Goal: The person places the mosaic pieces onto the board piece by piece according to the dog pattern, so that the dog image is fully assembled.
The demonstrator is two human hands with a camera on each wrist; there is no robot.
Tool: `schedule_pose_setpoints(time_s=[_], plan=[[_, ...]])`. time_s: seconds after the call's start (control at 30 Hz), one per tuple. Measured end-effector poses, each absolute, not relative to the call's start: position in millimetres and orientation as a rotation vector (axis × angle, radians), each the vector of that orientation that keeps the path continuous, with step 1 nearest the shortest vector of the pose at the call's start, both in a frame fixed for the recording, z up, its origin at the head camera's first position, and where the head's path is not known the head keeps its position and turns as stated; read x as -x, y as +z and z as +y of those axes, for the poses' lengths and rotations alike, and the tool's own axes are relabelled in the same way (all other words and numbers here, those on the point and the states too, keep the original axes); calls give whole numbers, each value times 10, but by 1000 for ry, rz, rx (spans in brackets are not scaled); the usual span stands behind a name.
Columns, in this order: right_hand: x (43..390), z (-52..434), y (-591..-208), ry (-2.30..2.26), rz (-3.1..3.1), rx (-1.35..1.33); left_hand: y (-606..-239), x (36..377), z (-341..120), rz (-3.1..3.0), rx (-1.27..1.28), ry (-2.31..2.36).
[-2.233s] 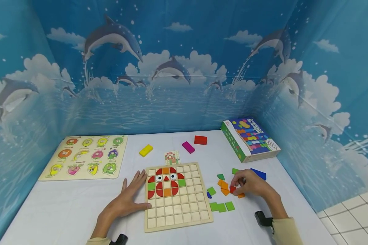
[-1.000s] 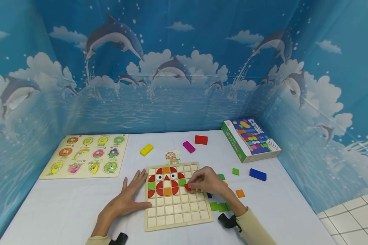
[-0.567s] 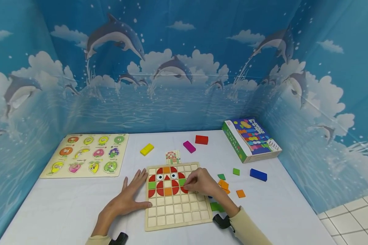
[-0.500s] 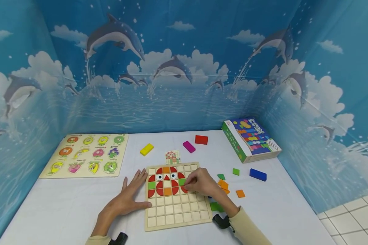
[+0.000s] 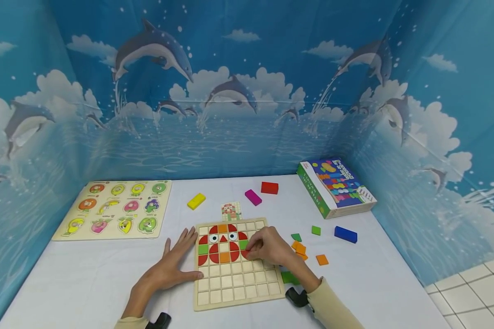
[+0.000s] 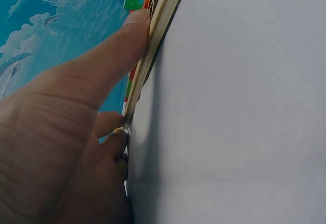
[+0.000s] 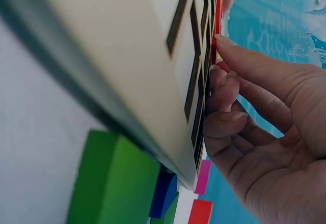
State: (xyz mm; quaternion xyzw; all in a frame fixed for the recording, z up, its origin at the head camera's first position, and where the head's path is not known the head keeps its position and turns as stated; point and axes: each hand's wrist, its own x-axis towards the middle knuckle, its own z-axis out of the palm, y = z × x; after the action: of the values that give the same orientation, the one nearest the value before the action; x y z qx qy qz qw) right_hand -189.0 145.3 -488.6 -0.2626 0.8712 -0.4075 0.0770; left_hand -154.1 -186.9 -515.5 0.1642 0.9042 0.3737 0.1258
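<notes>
A square wooden grid board (image 5: 238, 292) lies on the white table, with red, green and orange tiles in its upper left cells forming a face with two eye tiles. My left hand (image 5: 169, 269) is spread along the board's left edge, its thumb (image 6: 132, 30) touching the board's side in the left wrist view. Over the board, my right hand (image 5: 269, 246) pinches a red rounded tile (image 5: 244, 254) with thumb and fingertips, right at a cell below a green tile. The right wrist view shows the thumb tip on this tile's red edge (image 7: 214, 51); the fingers hide part of it.
Loose orange tiles (image 5: 299, 247) and green tiles (image 5: 289, 277) lie right of the board. Behind it are a small pattern card (image 5: 231, 211) and yellow, magenta and red blocks. A fruit puzzle board (image 5: 115, 210) lies left; a game box (image 5: 337, 187) and blue block (image 5: 346, 234) lie right.
My right hand has picked the red tile from the loose pile, carried it left over the board and brought it down at a cell. The left hand has stayed at the board's edge.
</notes>
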Motion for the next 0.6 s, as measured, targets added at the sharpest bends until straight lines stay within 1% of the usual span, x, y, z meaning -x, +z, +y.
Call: schedule_pose_setpoints(time_s=[0.6], plan=[[1886,1453,-4887,-1195,2635,831,-5155,1543,-1871,2627,-481,1091]])
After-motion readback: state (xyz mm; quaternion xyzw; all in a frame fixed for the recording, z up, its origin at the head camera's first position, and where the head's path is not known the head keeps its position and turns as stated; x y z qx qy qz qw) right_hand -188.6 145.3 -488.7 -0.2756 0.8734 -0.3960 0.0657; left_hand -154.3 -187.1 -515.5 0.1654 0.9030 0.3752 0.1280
